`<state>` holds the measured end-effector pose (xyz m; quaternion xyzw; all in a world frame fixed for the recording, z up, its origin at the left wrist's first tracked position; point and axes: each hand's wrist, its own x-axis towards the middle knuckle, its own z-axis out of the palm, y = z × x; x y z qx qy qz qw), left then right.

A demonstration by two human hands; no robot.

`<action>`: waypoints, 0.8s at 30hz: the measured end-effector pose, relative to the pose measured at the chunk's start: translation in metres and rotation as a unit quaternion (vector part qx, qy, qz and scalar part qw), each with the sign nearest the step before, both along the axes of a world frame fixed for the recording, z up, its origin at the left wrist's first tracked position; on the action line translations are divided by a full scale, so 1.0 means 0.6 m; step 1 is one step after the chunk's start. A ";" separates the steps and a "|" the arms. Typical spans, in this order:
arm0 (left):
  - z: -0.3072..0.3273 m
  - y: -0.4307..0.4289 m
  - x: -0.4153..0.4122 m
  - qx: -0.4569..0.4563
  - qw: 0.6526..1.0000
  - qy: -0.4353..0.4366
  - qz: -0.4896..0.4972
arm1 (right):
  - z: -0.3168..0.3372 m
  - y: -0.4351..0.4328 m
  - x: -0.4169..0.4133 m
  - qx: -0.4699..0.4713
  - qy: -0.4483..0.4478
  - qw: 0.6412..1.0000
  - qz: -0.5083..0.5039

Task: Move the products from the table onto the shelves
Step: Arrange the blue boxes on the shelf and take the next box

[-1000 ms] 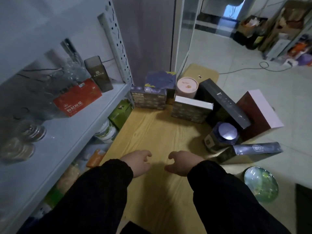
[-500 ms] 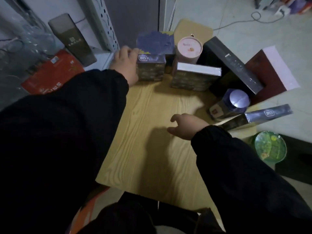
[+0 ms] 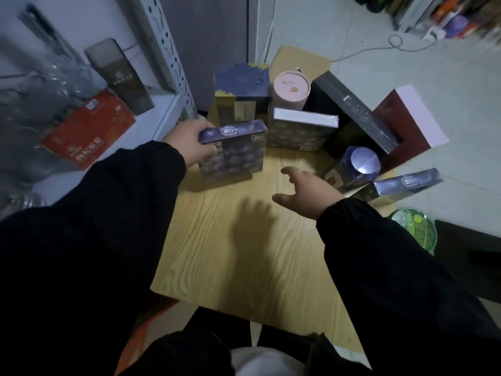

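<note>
My left hand (image 3: 189,143) grips the left end of a dark purple box (image 3: 233,153), which stands upright a little nearer to me than the other products on the wooden table (image 3: 238,253). My right hand (image 3: 306,194) hovers over the table with fingers spread and holds nothing. Behind stand a blue and yellow box (image 3: 241,96), a pink round tin (image 3: 290,90), a white-topped box (image 3: 301,128), a long black box (image 3: 355,112), a maroon box (image 3: 409,123), a purple-lidded jar (image 3: 360,164) and a flat purple box (image 3: 401,184).
The white shelf (image 3: 151,118) on the left carries a red box (image 3: 89,128), a tall brown box (image 3: 122,77) and clear glassware (image 3: 40,85). A green round tin (image 3: 417,229) lies on the floor right of the table. A cable (image 3: 393,44) runs across the floor.
My left hand has taken hold of the dark purple box and pulled it toward me, away from the blue and yellow box. My right hand has risen and opened its fingers.
</note>
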<state>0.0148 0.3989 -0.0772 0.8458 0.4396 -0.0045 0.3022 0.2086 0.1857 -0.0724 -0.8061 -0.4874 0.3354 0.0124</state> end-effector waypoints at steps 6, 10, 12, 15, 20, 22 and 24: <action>0.128 -0.122 -0.082 -0.112 0.978 -0.149 0.098 | 0.044 0.009 -0.017 0.128 0.175 0.976 -0.006; 0.213 -0.193 -0.144 -0.091 0.957 -0.216 0.174 | 0.076 0.011 -0.041 0.164 0.278 0.946 0.024; 0.255 -0.231 -0.180 -0.065 0.949 -0.232 0.205 | 0.096 0.020 -0.067 0.184 0.318 0.928 0.061; 0.311 -0.293 -0.244 -0.013 0.922 -0.266 0.281 | 0.135 0.034 -0.120 0.213 0.342 0.908 0.116; 0.363 -0.378 -0.386 0.070 0.860 -0.296 0.410 | 0.198 0.048 -0.226 0.262 0.373 0.876 0.158; 0.374 -0.405 -0.459 0.179 0.870 -0.170 0.427 | 0.224 0.048 -0.277 0.280 0.395 0.858 0.170; 0.386 -0.434 -0.522 0.272 0.863 -0.047 0.424 | 0.252 0.048 -0.331 0.307 0.411 0.840 0.179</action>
